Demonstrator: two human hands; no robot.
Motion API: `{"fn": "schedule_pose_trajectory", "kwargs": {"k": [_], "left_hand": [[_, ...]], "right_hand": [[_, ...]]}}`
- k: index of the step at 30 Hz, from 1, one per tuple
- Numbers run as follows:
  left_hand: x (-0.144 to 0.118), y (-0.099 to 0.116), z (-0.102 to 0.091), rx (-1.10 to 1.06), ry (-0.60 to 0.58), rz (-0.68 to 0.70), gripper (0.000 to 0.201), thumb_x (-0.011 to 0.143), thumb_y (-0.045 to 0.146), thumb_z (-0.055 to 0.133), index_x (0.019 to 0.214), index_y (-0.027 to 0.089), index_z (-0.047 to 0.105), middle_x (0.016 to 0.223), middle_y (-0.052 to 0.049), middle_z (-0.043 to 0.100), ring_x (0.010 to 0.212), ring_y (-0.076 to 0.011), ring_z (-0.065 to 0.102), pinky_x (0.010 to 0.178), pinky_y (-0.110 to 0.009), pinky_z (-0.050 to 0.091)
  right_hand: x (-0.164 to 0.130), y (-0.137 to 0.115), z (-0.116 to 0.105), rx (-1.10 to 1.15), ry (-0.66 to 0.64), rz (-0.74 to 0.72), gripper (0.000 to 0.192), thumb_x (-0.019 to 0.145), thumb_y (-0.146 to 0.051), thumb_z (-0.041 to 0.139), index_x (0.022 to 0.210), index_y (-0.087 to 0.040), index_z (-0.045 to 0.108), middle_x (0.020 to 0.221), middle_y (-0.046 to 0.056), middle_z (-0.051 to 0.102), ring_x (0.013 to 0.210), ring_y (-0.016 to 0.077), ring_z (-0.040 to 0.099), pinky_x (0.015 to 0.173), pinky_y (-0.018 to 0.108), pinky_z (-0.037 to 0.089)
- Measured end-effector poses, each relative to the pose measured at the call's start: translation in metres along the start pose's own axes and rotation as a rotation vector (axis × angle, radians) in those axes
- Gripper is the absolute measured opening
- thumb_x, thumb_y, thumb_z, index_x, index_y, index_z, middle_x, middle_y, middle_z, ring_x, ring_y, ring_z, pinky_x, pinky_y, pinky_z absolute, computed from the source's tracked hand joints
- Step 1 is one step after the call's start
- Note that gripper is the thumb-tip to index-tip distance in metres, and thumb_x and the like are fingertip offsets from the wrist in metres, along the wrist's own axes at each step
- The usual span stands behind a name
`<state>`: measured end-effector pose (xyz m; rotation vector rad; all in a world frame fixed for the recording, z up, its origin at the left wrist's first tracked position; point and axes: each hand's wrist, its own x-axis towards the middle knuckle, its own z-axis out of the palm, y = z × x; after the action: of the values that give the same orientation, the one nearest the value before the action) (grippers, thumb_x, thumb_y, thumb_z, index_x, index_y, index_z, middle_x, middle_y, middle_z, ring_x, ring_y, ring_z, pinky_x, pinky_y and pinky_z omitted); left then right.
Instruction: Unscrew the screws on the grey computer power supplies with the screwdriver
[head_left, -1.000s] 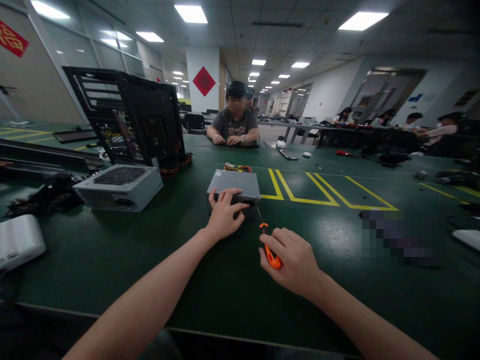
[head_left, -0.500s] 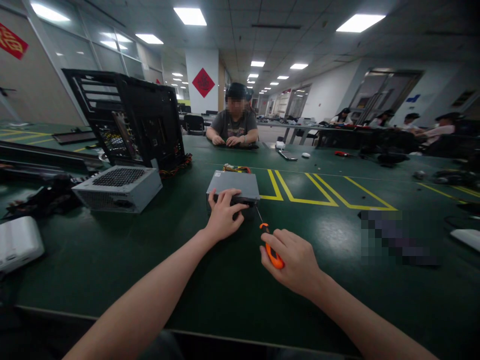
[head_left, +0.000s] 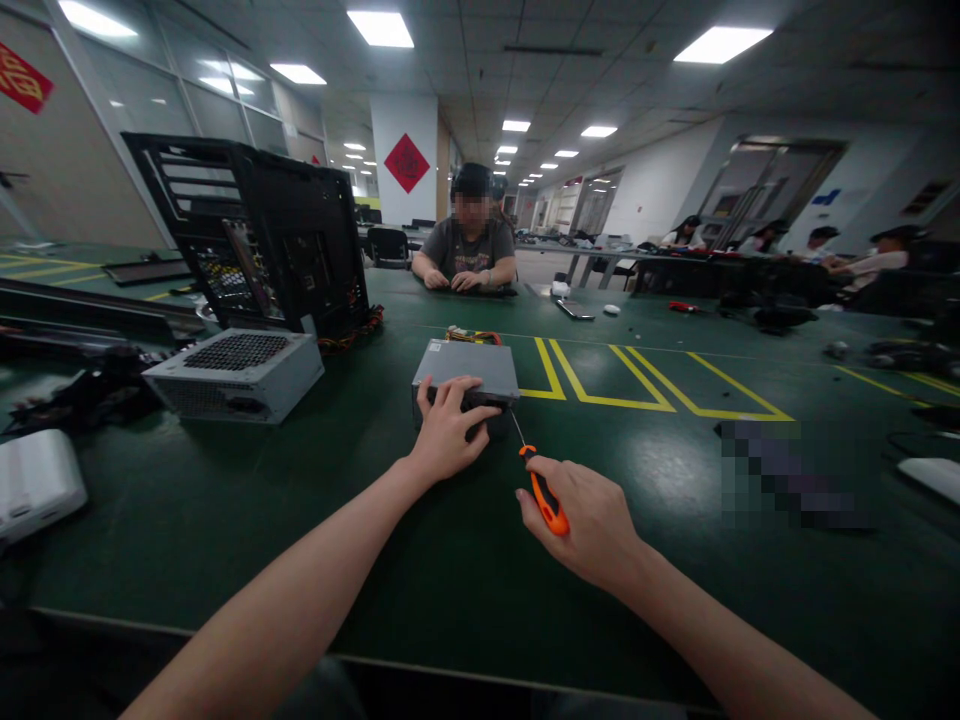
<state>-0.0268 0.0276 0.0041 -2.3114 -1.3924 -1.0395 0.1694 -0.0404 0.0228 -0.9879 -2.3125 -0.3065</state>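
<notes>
A grey computer power supply unit [head_left: 480,366] lies flat in front of me, with coloured cables [head_left: 474,337] behind it. My left hand [head_left: 448,430] grips its near edge, with some fingers over the top and others against the near face. In my right hand [head_left: 585,510] is a screwdriver [head_left: 550,505] with an orange and black handle. Its thin shaft points up and away, the tip at the unit's near right corner. The exact contact of the tip is too small to make out. The index finger lies along the handle, and the thumb stands off to its left.
At left stand a second power supply [head_left: 238,375], an open black computer case [head_left: 255,235] and a white boxy device [head_left: 37,485]. A person [head_left: 469,240] sits across the green table [head_left: 315,520]. A phone [head_left: 575,310] and a red-handled tool [head_left: 684,307] lie farther off.
My right hand's fingers have shifted on the handle, the thumb now farther from it, and the screwdriver has turned slightly. My left hand and the power supply stay in place.
</notes>
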Motion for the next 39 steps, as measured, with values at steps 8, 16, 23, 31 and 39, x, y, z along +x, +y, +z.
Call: {"fn": "schedule_pose_trajectory", "kwargs": {"k": [8,16,23,31,39], "left_hand": [[0.0001,-0.0004,0.0002,-0.003,-0.008,0.01,0.026,0.076,0.026,0.055,0.099,0.032,0.066,0.128,-0.005,0.044,0.121,-0.026,0.036,0.105,-0.054,0.005],[0.0004,0.0,-0.0004,-0.013,-0.023,0.002,0.026,0.075,0.026,0.057,0.098,0.031,0.066,0.128,-0.004,0.044,0.12,-0.0268,0.036,0.105,-0.055,0.004],[-0.0002,0.0009,-0.0017,-0.003,-0.032,0.014,0.026,0.076,0.027,0.056,0.1,0.031,0.065,0.128,-0.005,0.044,0.122,-0.0266,0.035,0.105,-0.055,0.004],[-0.0001,0.0003,-0.001,0.007,-0.03,0.015,0.026,0.075,0.027,0.057,0.099,0.031,0.066,0.129,-0.005,0.043,0.122,-0.0272,0.035,0.105,-0.056,0.005],[-0.0004,0.0009,-0.0027,-0.004,-0.029,0.027,0.026,0.076,0.028,0.056,0.1,0.03,0.065,0.129,-0.006,0.043,0.122,-0.0276,0.034,0.105,-0.055,0.005]], "right_hand": [[0.002,-0.0034,-0.0022,-0.049,-0.051,-0.064,0.02,0.082,-0.033,0.05,0.081,-0.017,0.062,0.075,0.005,0.052,0.068,0.0147,0.044,0.061,0.026,0.034],[0.0012,-0.0004,-0.0023,-0.069,0.042,-0.018,0.029,0.086,-0.035,0.046,0.097,-0.012,0.059,0.071,0.004,0.058,0.06,0.0118,0.049,0.057,0.024,0.036],[0.0021,-0.0018,-0.0045,-0.058,-0.008,-0.091,0.016,0.078,-0.023,0.048,0.082,-0.016,0.062,0.072,0.005,0.052,0.066,0.0144,0.044,0.059,0.026,0.034],[0.0027,-0.0024,-0.0044,-0.066,-0.007,-0.054,0.023,0.084,-0.03,0.047,0.093,-0.015,0.061,0.076,0.006,0.054,0.068,0.0147,0.046,0.06,0.026,0.035],[0.001,0.0009,-0.0026,-0.043,-0.005,-0.067,0.018,0.082,-0.024,0.046,0.087,-0.016,0.06,0.072,0.004,0.053,0.064,0.013,0.046,0.059,0.025,0.034]]}}
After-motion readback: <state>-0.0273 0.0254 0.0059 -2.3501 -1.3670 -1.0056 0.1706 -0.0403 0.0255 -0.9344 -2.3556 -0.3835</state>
